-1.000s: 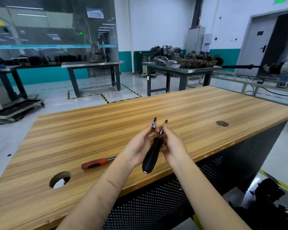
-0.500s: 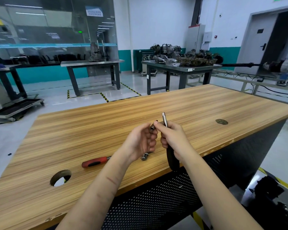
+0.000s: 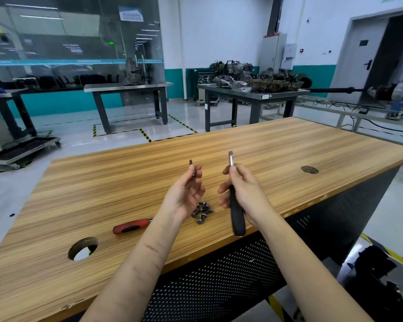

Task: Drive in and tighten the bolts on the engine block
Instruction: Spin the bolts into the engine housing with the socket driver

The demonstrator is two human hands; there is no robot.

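My left hand (image 3: 186, 194) pinches a small dark driver bit (image 3: 191, 166) between thumb and fingertips, its tip pointing up. My right hand (image 3: 242, 191) grips a black-handled driver (image 3: 236, 214) upright, its silver shaft end (image 3: 230, 158) sticking up above my fingers. The two hands are apart, a short gap between them, above the wooden workbench (image 3: 126, 182). Several loose bolts (image 3: 201, 211) lie in a small heap on the bench below my hands. No engine block is on this bench.
A red-handled tool (image 3: 130, 226) lies on the bench left of my left forearm. The benchtop has a round hole (image 3: 82, 248) at front left and a capped one (image 3: 309, 169) at right. Metal tables with engine parts (image 3: 265, 81) stand behind.
The hands were together at the driver's tip; now they have separated. The left hand has drawn left with the bit, the right has turned the driver upright. The bolts are now uncovered.
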